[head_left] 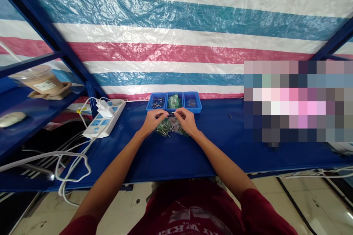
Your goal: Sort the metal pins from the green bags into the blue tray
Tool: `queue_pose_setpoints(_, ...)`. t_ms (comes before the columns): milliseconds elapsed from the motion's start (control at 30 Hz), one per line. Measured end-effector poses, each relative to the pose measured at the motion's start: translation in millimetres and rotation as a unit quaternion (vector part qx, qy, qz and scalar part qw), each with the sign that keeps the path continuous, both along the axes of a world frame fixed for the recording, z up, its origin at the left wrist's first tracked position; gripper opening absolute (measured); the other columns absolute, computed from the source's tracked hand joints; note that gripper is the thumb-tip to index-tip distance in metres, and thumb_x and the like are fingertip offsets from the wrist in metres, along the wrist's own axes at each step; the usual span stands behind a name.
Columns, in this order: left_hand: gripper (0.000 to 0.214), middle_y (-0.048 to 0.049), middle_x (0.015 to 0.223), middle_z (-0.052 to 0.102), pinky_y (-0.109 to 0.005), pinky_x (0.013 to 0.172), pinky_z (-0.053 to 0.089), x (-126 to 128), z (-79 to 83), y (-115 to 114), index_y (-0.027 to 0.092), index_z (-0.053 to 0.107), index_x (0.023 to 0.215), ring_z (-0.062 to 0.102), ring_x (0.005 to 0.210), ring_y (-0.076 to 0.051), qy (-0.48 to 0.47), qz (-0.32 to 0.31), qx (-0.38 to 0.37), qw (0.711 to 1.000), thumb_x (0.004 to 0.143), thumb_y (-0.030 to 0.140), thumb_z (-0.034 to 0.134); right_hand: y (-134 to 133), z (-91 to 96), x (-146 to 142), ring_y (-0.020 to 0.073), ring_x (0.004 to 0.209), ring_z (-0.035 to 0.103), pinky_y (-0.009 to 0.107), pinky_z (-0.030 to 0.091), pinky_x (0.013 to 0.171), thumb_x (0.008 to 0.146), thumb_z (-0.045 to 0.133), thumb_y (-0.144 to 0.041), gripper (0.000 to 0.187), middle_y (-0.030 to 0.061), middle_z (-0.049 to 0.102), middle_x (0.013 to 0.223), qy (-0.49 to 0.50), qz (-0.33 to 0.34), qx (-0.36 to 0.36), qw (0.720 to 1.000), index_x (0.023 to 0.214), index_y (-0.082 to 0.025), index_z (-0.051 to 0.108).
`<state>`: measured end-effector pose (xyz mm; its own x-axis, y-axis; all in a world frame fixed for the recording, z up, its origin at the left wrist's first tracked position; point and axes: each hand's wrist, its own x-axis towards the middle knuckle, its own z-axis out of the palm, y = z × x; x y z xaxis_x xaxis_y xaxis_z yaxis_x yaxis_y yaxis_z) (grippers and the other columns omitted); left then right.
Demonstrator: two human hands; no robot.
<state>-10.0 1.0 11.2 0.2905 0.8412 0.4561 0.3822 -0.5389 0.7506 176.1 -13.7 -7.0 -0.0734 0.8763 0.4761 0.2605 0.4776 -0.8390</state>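
My left hand (154, 121) and my right hand (187, 120) face each other over the blue table, fingertips pinched. A thin metal rod (171, 112) spans the small gap between them, each hand gripping one end; its exact kind is too small to make out. Just below lie a green-tinted plastic bag (162, 127) and a clearer bag (179, 129), with several slim metal pieces on and around them. Right behind my hands stands a blue three-part bin (200, 107). Metal pins (157, 103) fill its left compartment, a green packet (174, 101) its middle one, and small clear-looking pieces (191, 102) its right one.
A white power strip (110, 123) with plugs and looping white cables (73, 165) sits to the left. The shelf beyond holds a lidded cup (44, 80) and a computer mouse (12, 119). One small dark piece (230, 116) lies to the right, near a blurred-out area.
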Motion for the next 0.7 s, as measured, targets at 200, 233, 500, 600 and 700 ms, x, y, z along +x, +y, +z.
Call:
queue_pose_setpoints(200,0.03,-0.0056,0.07,0.071,-0.023,0.046,0.044,8,-6.1,0,0.014,0.075,0.079,0.057,0.052,-0.014,-0.116,0.045,-0.061,0.99,0.073,0.043,0.072,2,-1.8,0,0.0142,0.065,0.054,0.026,0.043,0.063,0.089,0.05,-0.039,0.025,0.0024,0.063,0.077,-0.016,-0.001,0.004,1.0,0.079,-0.019,0.062)
queue_pose_setpoints(233,0.03,-0.0056,0.07,0.071,-0.023,0.045,0.044,9,-7.6,0,0.014,0.075,0.08,0.056,0.051,-0.013,-0.131,0.05,-0.066,0.988,0.071,0.042,0.074,3,-2.7,0,0.0143,0.065,0.054,0.026,0.043,0.063,0.089,0.049,-0.039,0.026,0.0027,0.064,0.077,-0.019,0.0,0.005,1.0,0.079,-0.019,0.062)
queue_pose_setpoints(500,0.028,-0.0075,0.085,0.071,-0.025,0.054,0.051,17,-9.0,-2,0.016,0.066,0.086,0.063,0.069,-0.017,-0.196,0.016,-0.059,0.979,0.081,0.043,0.065,6,-9.4,-2,0.0154,0.064,0.055,0.027,0.042,0.064,0.09,0.048,-0.04,0.033,0.0038,0.067,0.074,-0.054,-0.023,0.0,0.998,0.075,-0.018,0.067)
queue_pose_setpoints(600,0.03,-0.0059,0.079,0.069,-0.025,0.056,0.05,14,-7.7,-2,0.016,0.064,0.095,0.062,0.066,-0.016,-0.158,0.023,-0.057,0.986,0.086,0.044,0.058,7,-8.9,0,0.0167,0.065,0.056,0.028,0.043,0.066,0.089,0.047,-0.039,0.033,0.0039,0.068,0.074,-0.038,-0.048,-0.008,0.998,0.077,-0.018,0.069)
queue_pose_setpoints(700,0.033,-0.0065,0.085,0.068,-0.024,0.054,0.047,10,-9.2,0,0.016,0.069,0.096,0.058,0.065,-0.014,-0.073,0.055,-0.025,0.996,0.087,0.044,0.057,6,-6.2,2,0.0177,0.066,0.057,0.029,0.044,0.067,0.089,0.048,-0.039,0.032,0.0043,0.068,0.074,-0.024,-0.058,-0.01,0.998,0.077,-0.018,0.069)
